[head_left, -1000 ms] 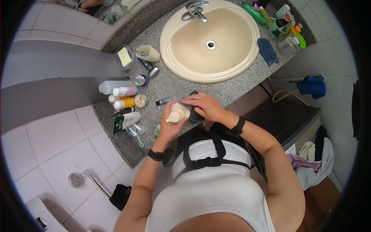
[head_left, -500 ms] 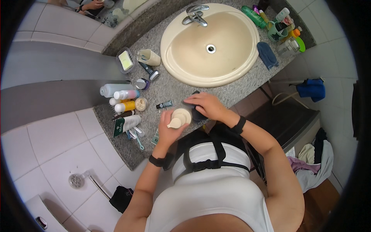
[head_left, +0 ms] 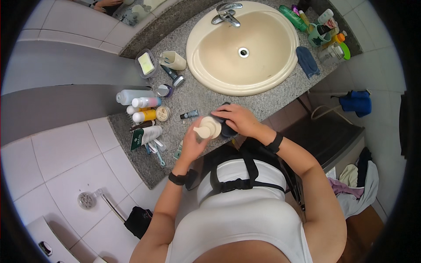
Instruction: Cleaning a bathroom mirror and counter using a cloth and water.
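Observation:
A cream pump bottle (head_left: 211,126) stands near the counter's front edge, seen from above, with its spout turned toward the left. My left hand (head_left: 193,145) is wrapped round its near left side. On the bottle's right, my right hand (head_left: 242,121) grips a dark cloth (head_left: 227,130), its fingers reaching toward the bottle. The bottle hides whether the cloth touches it, along with part of the fingers. Just beyond my left fingers lies a small dark-and-light tube (head_left: 189,114). A small pale green package (head_left: 177,154) is partly covered by my left hand.
Beyond my hands is a cream oval sink (head_left: 201,79) with a chrome faucet (head_left: 226,17). Bottles (head_left: 133,96), a round jar (head_left: 163,113) and a white-green tube (head_left: 147,136) crowd the left. A blue folded cloth (head_left: 308,62) and a green cup (head_left: 317,37) sit right.
The whole view has shifted slightly. My left hand and the pump bottle have moved a little to the right, and the bottle's spout has turned slightly. My right hand stays beside it with the cloth.

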Motion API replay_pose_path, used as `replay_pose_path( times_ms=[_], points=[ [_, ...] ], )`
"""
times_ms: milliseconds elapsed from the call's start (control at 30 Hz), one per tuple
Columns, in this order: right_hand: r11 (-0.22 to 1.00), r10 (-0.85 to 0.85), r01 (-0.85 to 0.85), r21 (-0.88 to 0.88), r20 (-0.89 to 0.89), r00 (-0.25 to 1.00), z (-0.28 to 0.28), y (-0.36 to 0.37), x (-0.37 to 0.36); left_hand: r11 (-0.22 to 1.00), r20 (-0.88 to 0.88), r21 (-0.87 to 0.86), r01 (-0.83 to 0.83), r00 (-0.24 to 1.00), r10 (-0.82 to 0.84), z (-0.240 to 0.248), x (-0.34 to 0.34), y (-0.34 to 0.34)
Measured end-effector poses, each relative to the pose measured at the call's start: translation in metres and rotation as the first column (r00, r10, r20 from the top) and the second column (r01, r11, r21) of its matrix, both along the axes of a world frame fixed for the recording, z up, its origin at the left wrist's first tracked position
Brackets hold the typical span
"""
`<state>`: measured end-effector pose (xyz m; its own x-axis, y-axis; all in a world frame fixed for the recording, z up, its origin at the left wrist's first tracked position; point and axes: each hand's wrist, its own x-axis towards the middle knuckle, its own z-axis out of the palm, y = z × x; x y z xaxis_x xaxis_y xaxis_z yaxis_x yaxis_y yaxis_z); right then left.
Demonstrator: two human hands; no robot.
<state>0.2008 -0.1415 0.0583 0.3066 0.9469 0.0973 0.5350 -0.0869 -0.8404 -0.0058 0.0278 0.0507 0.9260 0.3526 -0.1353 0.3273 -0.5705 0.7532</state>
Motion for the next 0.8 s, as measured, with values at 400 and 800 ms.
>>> replay_pose_path(
  times_ms=[400, 800],
  points=[
    [0.997, -0.002, -0.004, -0.077, -0.086, 0.996, -0.043, 0.0, 0.003, 0.993, 0.046, 0.045, -0.109, 0.993, 0.107, 0.004, 0.014, -0.025],
    [0.982, 0.088, -0.087, -0.166, -0.005, 0.996, -0.08, 0.003, -0.005, 0.99, -0.005, -0.078, -0.12, 0.993, 0.12, 0.008, 0.02, -0.022]
  ],
)
